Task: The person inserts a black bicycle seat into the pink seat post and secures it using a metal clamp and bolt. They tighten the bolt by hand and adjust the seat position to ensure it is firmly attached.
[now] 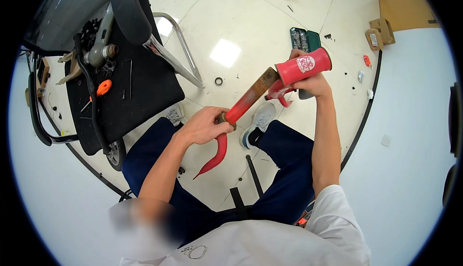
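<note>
In the head view, a seated person holds two red metal parts out in front, above a pale tiled floor (202, 49). The left hand (205, 125) is closed around a red fork (243, 104) at its collar; the straight stem, rusty brown toward its upper end, slants up to the right, while a curved, pointed blade (217, 156) hangs below the fingers. The right hand (316, 85) is curled behind and under a short red tube (316, 64) with a white round emblem and flared end, fingertips showing over its upper edge. The fork's brown end lies right by the tube's left end; whether they touch I cannot tell. Another red piece shows just under the tube, partly hidden. To the left, a black chair (149, 97) carries a grey metal part (100, 53), a black bent bar (90, 90), an orange-handled tool (104, 88) and an L-shaped key (130, 78). On the floor are a dark ring (219, 81) near the chair, an open green case (313, 40) beyond the right hand, a dark rod (254, 175) between the person's legs, and cardboard boxes (384, 30) by the wall at far right
</note>
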`<state>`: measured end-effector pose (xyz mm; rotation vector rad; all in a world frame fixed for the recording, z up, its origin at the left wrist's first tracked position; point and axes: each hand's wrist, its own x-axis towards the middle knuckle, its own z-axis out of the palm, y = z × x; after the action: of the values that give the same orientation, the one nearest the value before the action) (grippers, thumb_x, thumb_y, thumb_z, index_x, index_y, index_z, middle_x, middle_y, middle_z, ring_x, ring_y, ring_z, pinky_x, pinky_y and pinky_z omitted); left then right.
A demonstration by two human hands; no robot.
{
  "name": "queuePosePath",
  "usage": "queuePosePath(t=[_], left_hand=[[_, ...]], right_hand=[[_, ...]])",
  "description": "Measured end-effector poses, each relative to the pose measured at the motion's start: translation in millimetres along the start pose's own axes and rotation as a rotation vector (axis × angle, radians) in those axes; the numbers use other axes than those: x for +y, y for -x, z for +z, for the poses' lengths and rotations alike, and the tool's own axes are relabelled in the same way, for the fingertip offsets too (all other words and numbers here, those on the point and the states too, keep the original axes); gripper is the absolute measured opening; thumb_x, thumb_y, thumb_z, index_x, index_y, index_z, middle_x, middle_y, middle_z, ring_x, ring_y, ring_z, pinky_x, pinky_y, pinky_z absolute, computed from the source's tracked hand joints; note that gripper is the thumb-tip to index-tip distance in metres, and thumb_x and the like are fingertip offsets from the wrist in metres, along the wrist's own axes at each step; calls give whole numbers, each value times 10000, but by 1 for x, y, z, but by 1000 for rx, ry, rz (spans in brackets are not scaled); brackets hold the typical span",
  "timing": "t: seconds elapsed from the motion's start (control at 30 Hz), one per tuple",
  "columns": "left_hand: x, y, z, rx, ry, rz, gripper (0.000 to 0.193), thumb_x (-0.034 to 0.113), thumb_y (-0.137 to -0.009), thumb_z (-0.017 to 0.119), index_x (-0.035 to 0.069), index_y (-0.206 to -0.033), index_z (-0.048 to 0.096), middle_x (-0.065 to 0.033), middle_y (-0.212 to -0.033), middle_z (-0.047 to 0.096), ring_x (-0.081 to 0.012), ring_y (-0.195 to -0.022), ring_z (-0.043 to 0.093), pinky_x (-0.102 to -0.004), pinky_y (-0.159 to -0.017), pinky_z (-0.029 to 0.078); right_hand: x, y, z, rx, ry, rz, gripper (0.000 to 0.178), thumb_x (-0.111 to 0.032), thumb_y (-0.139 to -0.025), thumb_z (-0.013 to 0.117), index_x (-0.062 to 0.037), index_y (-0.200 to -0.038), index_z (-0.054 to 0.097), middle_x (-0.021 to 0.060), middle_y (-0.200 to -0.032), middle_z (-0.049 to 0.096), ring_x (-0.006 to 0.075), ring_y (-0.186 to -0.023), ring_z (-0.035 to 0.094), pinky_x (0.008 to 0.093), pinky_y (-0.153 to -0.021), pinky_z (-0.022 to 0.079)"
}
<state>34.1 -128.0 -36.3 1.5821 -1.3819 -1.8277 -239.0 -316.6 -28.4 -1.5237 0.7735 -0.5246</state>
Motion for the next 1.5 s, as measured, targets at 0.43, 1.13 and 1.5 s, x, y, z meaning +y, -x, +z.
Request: queuePosePath(t=[0.43,1.13,1.5], left_hand=[[17,12,-17,34,-336,78,377,338,-675,752,-3,-819,683,-152,-659,644,-305,-648,657,-384,-620,499],[23,17,-31,84,-178,34,730,506,-692,836,24,-1169,565,-160,-808,686,-290,-737,678,-360,-713,521],[-5,24,5,312,-376,166,531,487,-798,747,73,-1091,588,-143,-633,638,-348,-609,663,-392,-606,533]], right_hand=[[4,-15,81,-361,78,85,401,-90,-532,815,-48,-817,536,2,-735,521,86,-727,505,282,-653,438],[0,-34,111,-448,-14,101,409,-86,-507,812,-66,-792,520,-22,-733,551,53,-711,491,256,-634,418],[21,-17,127,-579,37,51,487,-125,-587,868,-36,-963,572,40,-902,635,127,-838,598,293,-757,495]])
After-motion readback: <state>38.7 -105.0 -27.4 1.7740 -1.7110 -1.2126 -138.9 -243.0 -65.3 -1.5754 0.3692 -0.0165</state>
